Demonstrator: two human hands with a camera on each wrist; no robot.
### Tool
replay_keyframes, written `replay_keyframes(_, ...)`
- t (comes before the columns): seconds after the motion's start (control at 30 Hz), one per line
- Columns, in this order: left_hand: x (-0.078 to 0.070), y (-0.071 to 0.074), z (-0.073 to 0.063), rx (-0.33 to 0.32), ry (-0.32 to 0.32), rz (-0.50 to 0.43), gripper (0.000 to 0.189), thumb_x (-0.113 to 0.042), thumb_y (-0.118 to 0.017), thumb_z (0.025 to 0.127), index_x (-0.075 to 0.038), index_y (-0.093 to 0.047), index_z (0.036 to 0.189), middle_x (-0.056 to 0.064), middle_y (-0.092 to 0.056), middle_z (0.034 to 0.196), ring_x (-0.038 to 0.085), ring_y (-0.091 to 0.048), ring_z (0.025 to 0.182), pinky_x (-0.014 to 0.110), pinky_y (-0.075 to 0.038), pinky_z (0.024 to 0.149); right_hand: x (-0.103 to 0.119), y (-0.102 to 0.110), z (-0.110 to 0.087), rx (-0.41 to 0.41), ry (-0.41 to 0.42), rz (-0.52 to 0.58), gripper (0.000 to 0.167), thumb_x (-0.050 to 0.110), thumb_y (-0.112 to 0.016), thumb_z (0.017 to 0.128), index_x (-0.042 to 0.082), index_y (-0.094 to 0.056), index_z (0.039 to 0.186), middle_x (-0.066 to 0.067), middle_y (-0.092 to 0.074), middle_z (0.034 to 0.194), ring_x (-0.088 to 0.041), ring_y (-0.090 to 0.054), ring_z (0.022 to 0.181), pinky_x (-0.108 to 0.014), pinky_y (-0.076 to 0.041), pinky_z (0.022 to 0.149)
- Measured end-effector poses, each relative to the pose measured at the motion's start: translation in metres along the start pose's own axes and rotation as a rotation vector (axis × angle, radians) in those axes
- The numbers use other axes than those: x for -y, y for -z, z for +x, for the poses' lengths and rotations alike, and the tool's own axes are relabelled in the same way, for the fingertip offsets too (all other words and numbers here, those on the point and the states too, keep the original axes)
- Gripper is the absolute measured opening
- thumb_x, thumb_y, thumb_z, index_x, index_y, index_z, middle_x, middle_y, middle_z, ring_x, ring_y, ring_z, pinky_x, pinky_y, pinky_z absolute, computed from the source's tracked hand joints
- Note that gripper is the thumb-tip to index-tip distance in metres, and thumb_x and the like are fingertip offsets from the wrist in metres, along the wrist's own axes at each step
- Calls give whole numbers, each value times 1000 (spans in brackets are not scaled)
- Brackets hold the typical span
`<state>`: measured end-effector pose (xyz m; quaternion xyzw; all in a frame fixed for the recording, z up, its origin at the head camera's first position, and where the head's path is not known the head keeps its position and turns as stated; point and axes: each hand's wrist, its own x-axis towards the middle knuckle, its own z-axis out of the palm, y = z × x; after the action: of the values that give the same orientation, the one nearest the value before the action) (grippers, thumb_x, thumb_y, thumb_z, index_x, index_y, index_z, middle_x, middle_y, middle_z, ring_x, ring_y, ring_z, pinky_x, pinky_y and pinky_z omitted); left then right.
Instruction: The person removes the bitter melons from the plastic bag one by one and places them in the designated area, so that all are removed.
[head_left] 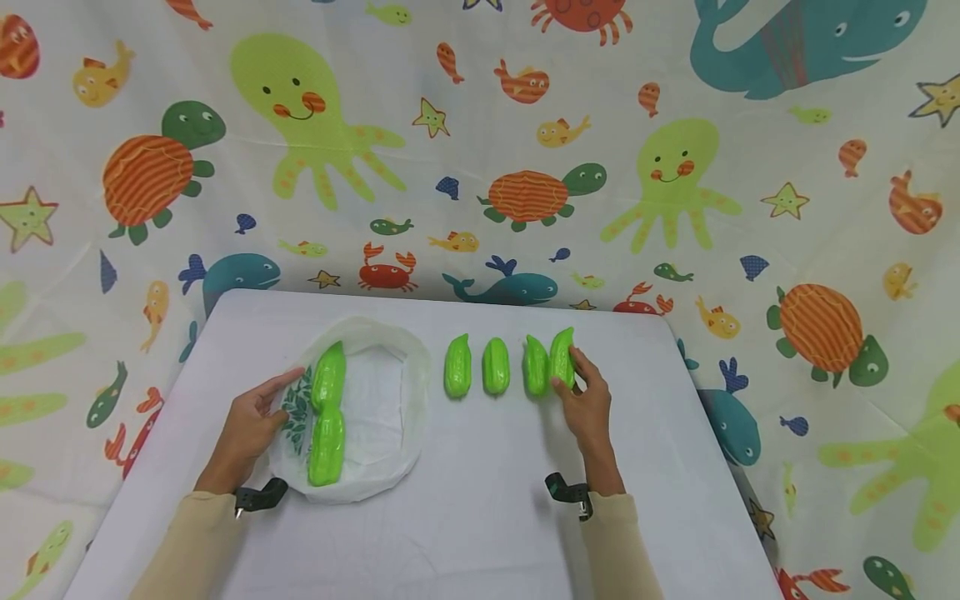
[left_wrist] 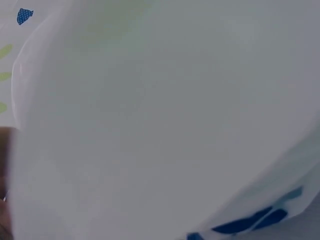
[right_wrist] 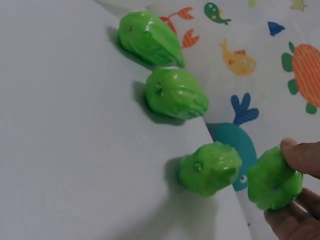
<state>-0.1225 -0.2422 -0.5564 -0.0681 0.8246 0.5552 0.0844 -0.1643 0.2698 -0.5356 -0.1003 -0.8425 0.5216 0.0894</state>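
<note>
In the head view, my left hand (head_left: 249,423) grips the left edge of a white plastic bag (head_left: 417,400) with a leaf print, spread in a ring. Two glossy green bitter gourds (head_left: 327,446) lie end to end inside it, along the left. My right hand (head_left: 588,407) holds another bitter gourd (head_left: 561,354) between thumb and fingers at the right end of a row. In the right wrist view, this held gourd (right_wrist: 274,180) appears beside a gourd (right_wrist: 207,170) on the table. White bag plastic (left_wrist: 160,115) fills most of the left wrist view, hiding the left fingers' grip.
Three more bitter gourds stand in a row to the right of the bag, including the leftmost gourd (head_left: 457,367) and the middle gourd (head_left: 496,367). Everything rests on a white table (head_left: 450,525). A curtain (head_left: 465,108) printed with sea animals hangs behind the table's far edge.
</note>
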Motion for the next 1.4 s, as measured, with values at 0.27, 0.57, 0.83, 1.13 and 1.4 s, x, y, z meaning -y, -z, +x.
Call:
replay_keyframes(0.27, 2, 0, 0, 2, -6, -2, 75, 6, -52, 96, -20, -40, 166, 10, -31, 175, 41, -35, 159, 0, -44, 102, -11, 8, 11, 28, -49, -10, 72, 6, -75, 96, 21, -48, 161, -7, -40, 171, -33, -41, 157, -53, -41, 126)
replay_keyframes(0.57, 2, 0, 0, -3, 6, 18, 74, 5, -51, 96, -20, -41, 165, 10, -31, 175, 41, -34, 160, 2, -44, 105, -30, 11, 24, 58, -127, -43, 72, 5, -72, 98, 22, -46, 163, -9, -40, 172, -36, -39, 158, -54, -39, 127)
replay_keyframes(0.83, 2, 0, 1, -3, 13, 16, 74, 4, -51, 97, -21, -39, 166, 10, -31, 175, 41, -34, 159, 1, -44, 104, -43, 13, 35, 69, -169, -80, 69, 9, -72, 99, 22, -46, 162, -12, -43, 170, -36, -41, 157, -52, -39, 128)
replay_keyframes(1.13, 1, 0, -2, -10, 7, 24, 74, 4, -51, 96, -21, -41, 165, 11, -31, 175, 42, -34, 159, 2, -44, 104, -46, 16, 39, 100, -191, -86, 69, 11, -70, 101, 20, -43, 164, -13, -41, 171, -35, -38, 158, -52, -36, 130)
replay_keyframes(1.4, 1, 0, 0, -7, 11, 19, 75, 4, -51, 96, -22, -40, 166, 10, -31, 175, 41, -34, 159, 5, -45, 106, -42, 18, 38, 96, -193, -104, 71, 12, -69, 102, 21, -40, 165, -10, -36, 173, -35, -34, 161, -49, -36, 131)
